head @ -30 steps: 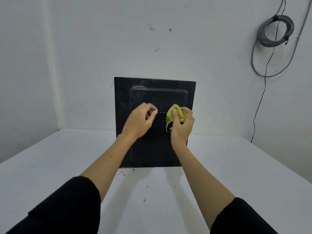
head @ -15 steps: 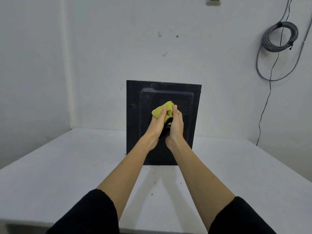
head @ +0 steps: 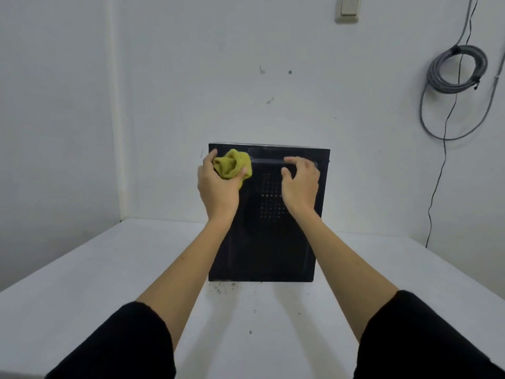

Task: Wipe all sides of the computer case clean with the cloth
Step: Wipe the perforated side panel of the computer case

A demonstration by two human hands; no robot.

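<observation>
A black computer case (head: 269, 247) stands upright on the white table (head: 90, 272), its perforated side panel facing me. My left hand (head: 217, 188) grips a bunched yellow-green cloth (head: 232, 164) at the case's upper left corner. In front of the panel's upper right part is my right hand (head: 300, 181), fingers loosely spread and holding nothing. Whether it touches the panel I cannot tell.
The case stands near the back wall, in the room's corner. A coiled grey cable (head: 457, 69) hangs on the wall at the right, with a thin cord (head: 437, 181) running down. A light switch (head: 347, 8) is high on the wall. Dark specks (head: 222, 289) lie before the case.
The cloth passed from my right hand to my left. My left hand carried it to the case's upper left corner, and my right hand moved off to the right, empty.
</observation>
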